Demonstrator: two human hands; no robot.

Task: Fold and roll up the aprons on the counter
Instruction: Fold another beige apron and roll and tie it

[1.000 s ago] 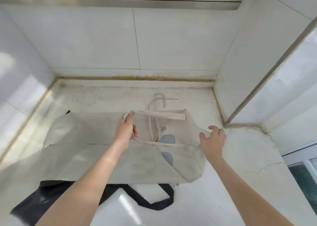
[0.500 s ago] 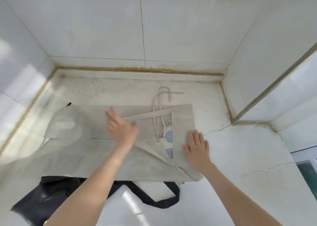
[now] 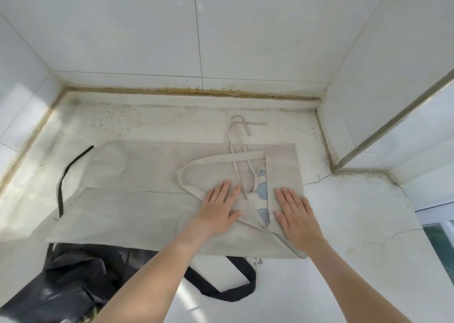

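Presently: item one, beige apron (image 3: pixel 152 175), lying flat on the white counter (image 3: pixel 356 212), its near edge overlapping item two, a black apron (image 3: pixel 73 286) crumpled at the near left.

Hands: left hand (image 3: pixel 218 207) and right hand (image 3: pixel 294 209) both rest palm-down on the right end of the beige cloth. The fingers (image 3: pixel 224 187) are straight and spread, gripping nothing, with a strip of blue-printed lining (image 3: pixel 262 192) showing between the two hands.

Risks, as judged:
- The loose ties (image 3: pixel 237 136) trail off the far edge towards the wall and cross the folded flap. Rolled in as they lie, they would likely bunch and leave a lumpy, lopsided roll.
- The black strap (image 3: pixel 233 290) (looped out from under the near edge) could be dragged along if the beige cloth is slid.
- The right flap sits slightly askew, so a crease pressed now may set crooked.

Orientation: the long axis runs left to right, parallel to the back wall. The end with the ties is at the right and the plain end at the left.
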